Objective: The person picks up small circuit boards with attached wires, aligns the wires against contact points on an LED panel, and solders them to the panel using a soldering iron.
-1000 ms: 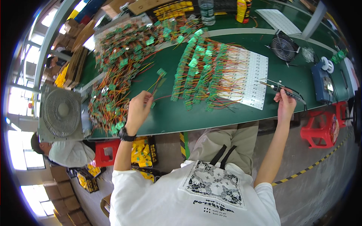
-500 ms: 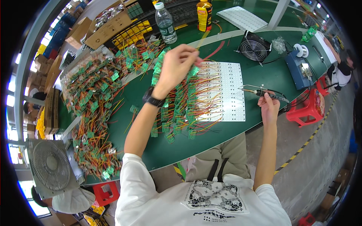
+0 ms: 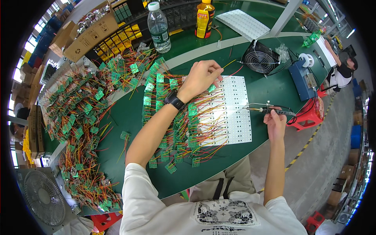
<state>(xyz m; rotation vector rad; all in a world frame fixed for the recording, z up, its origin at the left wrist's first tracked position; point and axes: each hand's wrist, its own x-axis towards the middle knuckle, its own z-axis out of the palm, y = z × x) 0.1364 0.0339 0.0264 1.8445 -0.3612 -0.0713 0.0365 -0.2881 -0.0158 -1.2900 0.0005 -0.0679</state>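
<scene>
The hands are well apart over the green table. The left hand has its fingers pinched on a small green board, with a yellow and a red wire poking out past the fingertips, above the upper part of the white panel. The right hand is closed round a soldering iron, its tip at the panel's right side; touching or not, I can't tell. Rows of wired boards lie over the panel's left, a tangled heap farther left, and a black fan stands beyond the iron.
</scene>
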